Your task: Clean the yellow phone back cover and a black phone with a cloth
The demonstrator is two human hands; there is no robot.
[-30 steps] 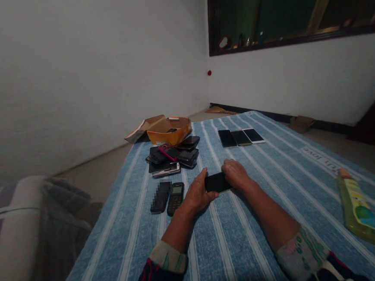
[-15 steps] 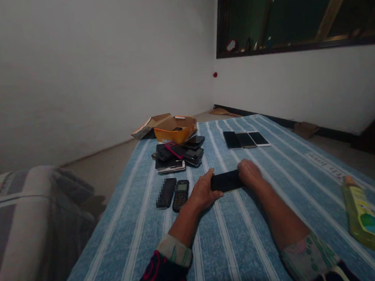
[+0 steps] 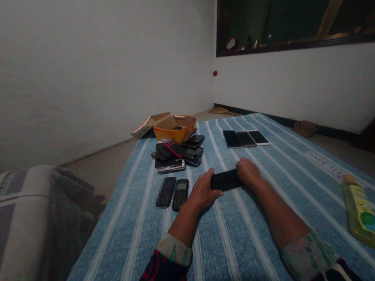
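Between my hands a black smartphone (image 3: 225,180) is held sideways, low over the striped cloth; whether it touches the cloth I cannot tell. My left hand (image 3: 203,190) grips its left end, thumb at the near edge and fingers at the far edge. At the other end my right hand (image 3: 249,171) is closed around the phone's right side, its fingertips partly hidden. Left of my left hand lies a keypad phone (image 3: 180,194), with a dark, pixelated object (image 3: 166,192) beside it. Beyond them is a heap of several phones (image 3: 170,164), one with a pink edge.
Three smartphones (image 3: 246,139) lie side by side at the far right. Behind the heap stands an open orange box (image 3: 175,134). A bottle of yellow liquid (image 3: 365,217) lies on the striped cloth (image 3: 215,251) at right. A covered bulk (image 3: 22,231) stands at left.
The view has tilted very slightly, so everything sits a little higher in the picture. Both hands keep their hold on the smartphone, and nothing else has visibly moved.
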